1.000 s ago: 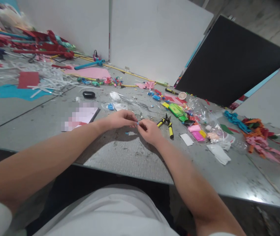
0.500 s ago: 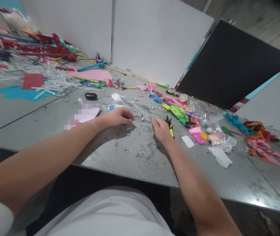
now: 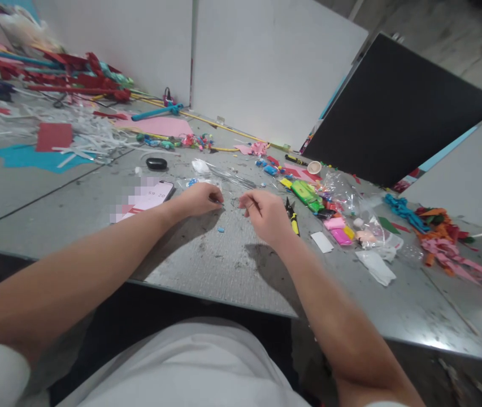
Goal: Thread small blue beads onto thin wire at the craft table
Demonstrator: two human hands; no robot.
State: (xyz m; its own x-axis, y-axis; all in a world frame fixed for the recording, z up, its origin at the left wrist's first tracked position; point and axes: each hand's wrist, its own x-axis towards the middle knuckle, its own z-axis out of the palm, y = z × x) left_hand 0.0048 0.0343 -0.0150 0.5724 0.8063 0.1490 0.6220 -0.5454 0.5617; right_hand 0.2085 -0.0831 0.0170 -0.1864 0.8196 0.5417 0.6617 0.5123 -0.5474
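Blue piece [image 3: 221, 230], one, lying on grey table [image 3: 219, 277]. Just farther: left hand [image 3: 198, 200], right hand [image 3: 265, 216], apart, both loosely curled; whether either holds anything, I cannot tell.

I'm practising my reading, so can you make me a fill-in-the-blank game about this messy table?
1. The little piece on the table, between the forearms, is ____.
2. The left hand is nearer the phone than the ____ hand is.
3. The brightest colour on the pliers beside the right hand is ____.
4. The big board at the right is ____.

Missing words: blue; right; yellow; black.
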